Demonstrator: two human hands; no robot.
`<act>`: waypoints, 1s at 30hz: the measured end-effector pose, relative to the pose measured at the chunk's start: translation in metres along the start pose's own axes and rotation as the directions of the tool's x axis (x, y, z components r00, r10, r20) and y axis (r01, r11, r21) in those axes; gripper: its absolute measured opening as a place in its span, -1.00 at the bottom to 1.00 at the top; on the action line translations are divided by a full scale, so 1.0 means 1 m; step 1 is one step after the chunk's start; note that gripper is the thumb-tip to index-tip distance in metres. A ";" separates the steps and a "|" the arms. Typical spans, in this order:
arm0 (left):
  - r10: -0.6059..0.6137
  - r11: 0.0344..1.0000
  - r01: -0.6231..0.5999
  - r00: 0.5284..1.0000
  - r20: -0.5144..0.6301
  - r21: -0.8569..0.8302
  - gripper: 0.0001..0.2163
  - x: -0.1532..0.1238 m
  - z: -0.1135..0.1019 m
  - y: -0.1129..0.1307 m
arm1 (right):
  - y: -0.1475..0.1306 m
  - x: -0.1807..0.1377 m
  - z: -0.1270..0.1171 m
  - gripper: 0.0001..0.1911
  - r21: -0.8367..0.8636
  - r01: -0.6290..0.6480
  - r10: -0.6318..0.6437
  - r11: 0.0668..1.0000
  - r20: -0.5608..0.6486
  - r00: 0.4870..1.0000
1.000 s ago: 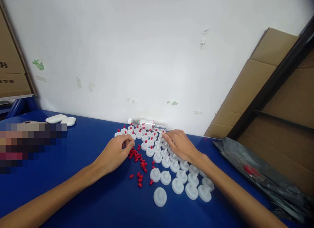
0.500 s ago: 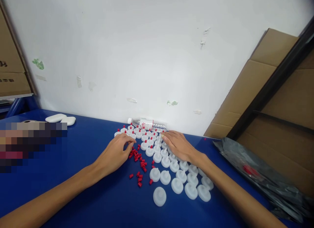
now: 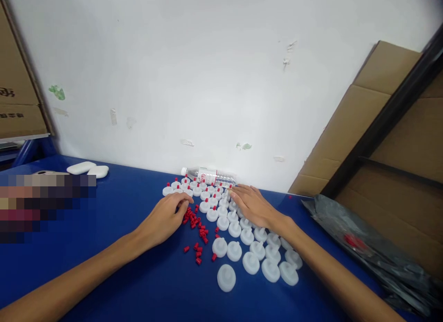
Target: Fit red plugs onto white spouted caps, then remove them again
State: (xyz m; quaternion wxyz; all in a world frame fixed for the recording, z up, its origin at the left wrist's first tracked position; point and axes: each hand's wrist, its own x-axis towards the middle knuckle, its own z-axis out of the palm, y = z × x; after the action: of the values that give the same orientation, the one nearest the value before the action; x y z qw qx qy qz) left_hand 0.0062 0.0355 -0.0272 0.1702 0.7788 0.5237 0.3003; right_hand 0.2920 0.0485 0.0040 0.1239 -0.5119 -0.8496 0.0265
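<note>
Lids [image 3: 247, 236], white w/ raised spouts, are standing in loose slanting rows across the mid-table, spreading from far left to near right on the blue table [image 3: 145, 285]. Red caps [image 3: 192, 217] are lying loose in a pile left of the rows, w/ a few straying toward the near side; others are topping most lids of the far-left rows. Lids at near right are showing bare spouts, incl. one lone lid [image 3: 226, 278] sitting apart at the near side.

Left hand [image 3: 168, 216] is hovering at the pile's left edge, thumb & index curling toward each other w/ a narrow grip; can't tell whether a cap is btwn the tips. Right hand [image 3: 254, 204] is reaching palm-down over the far lids, fingertips nr. a spout; can't tell whether it's pinching anything, as the hand is hiding its own grip.

Plastic bottle [image 3: 224, 179] w/ a white top is lying on its side behind the lids, beside the wall [image 3: 207, 73]. Two white oval objects [image 3: 80, 168] are resting far left. Gray plastic bag [image 3: 346, 239] & cardboard [image 3: 349, 121] are filling the right side.
</note>
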 end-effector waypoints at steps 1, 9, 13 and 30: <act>0.000 1.000 0.000 1.000 0.000 0.002 -0.65 0.000 0.000 0.000 | 0.000 0.001 0.001 -0.37 -0.005 0.003 -0.003 1.000 0.000 1.000; 0.029 0.999 -0.030 0.998 -0.048 -0.018 -0.66 0.000 -0.001 0.001 | -0.004 0.019 -0.007 -0.29 -0.071 0.001 -0.002 0.997 -0.009 1.000; 0.040 0.998 -0.044 0.997 -0.073 -0.052 -0.66 0.000 -0.003 0.001 | -0.006 0.021 -0.037 -0.27 -0.086 -0.009 0.001 0.996 -0.091 0.996; 0.411 0.912 -0.403 0.896 -0.169 0.082 -0.78 -0.014 -0.013 0.023 | -0.110 0.004 -0.049 -0.78 -0.092 0.477 -0.478 0.874 0.021 0.878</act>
State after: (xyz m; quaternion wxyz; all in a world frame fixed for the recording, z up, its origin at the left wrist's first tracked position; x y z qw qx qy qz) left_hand 0.0107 0.0127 -0.0079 0.0374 0.8438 0.3694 0.3875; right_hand 0.2070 -0.0044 0.0714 0.1036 -0.2919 -0.9497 -0.0456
